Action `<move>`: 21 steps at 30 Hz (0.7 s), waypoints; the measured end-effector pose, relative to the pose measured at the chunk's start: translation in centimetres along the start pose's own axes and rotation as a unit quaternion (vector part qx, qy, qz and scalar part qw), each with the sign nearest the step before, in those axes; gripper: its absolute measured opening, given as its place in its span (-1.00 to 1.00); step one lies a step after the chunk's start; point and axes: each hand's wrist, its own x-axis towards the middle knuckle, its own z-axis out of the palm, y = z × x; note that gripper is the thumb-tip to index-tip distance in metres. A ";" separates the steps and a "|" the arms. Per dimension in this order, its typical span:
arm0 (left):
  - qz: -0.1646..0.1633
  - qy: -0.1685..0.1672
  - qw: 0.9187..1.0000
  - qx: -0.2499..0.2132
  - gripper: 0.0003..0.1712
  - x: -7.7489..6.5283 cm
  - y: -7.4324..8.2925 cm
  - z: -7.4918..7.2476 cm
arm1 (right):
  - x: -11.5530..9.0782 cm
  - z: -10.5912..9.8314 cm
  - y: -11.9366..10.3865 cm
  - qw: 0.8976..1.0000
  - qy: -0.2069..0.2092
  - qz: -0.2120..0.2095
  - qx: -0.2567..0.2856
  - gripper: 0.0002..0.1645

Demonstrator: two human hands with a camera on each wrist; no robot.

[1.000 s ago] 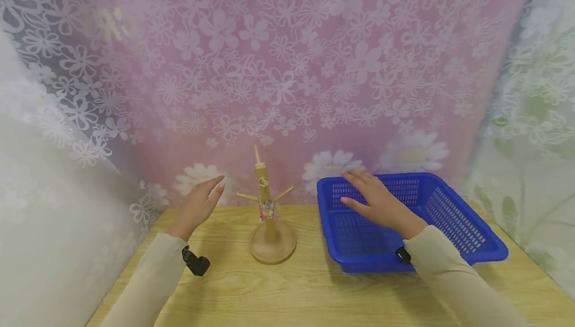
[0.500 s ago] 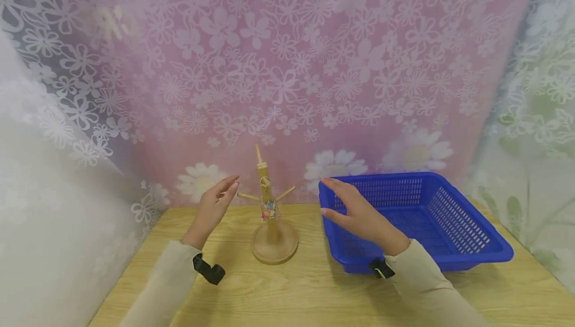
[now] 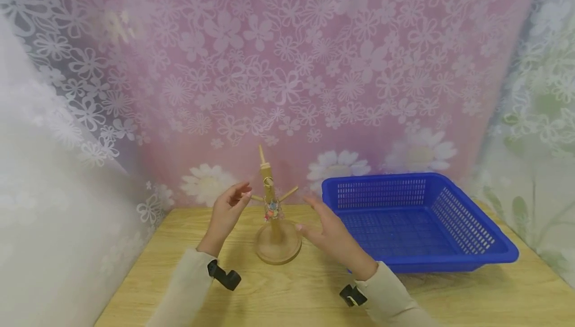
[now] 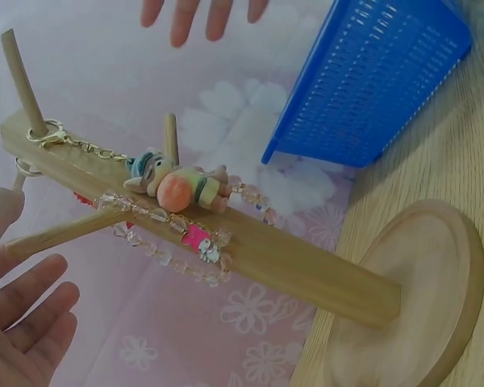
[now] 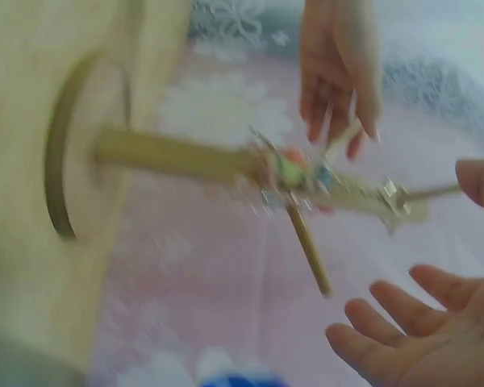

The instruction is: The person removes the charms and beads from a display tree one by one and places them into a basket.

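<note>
Head view shows a wooden stand [image 3: 275,234] which stands upright on the light wood-grain bench [image 3: 287,297], between the two hands of a person. Its round base [image 3: 287,251] lies flat. From the post go out a top peg [image 3: 262,154], a left peg [image 4: 60,233] and a right peg [image 3: 289,193].

On the stand hangs a keychain. Its gold-coloured metal ring [image 4: 46,133] is around a peg, and a short chain leads to a small figurine [image 4: 181,189] with a blue cap and a round orange part, which lies against the post. Close around it hang strings of clear pinkish beads [image 4: 185,268], with a bright pink charm [image 4: 198,240].

Left hand [image 3: 226,214] is at the end of the left peg, with the fingers loosely bent and apart from the thumb; whether it touches the peg, I cannot tell. Right hand [image 3: 332,237] is on the other side of the stand, its fingers spread, and it holds nothing.

To the right is a blue plastic basket [image 3: 467,219] with perforated walls. Each wrist carries a black device [image 3: 224,274] near the end of a cream sleeve [image 3: 181,287]. Behind everything hangs a pink cloth [image 3: 287,92] with white flowers.
</note>
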 end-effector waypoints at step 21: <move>-0.057 0.050 0.993 -0.095 -0.71 -0.2 -1.0 1.2 | 1.6 8.5 3.7 0.978 0.101 0.052 0.176 -0.48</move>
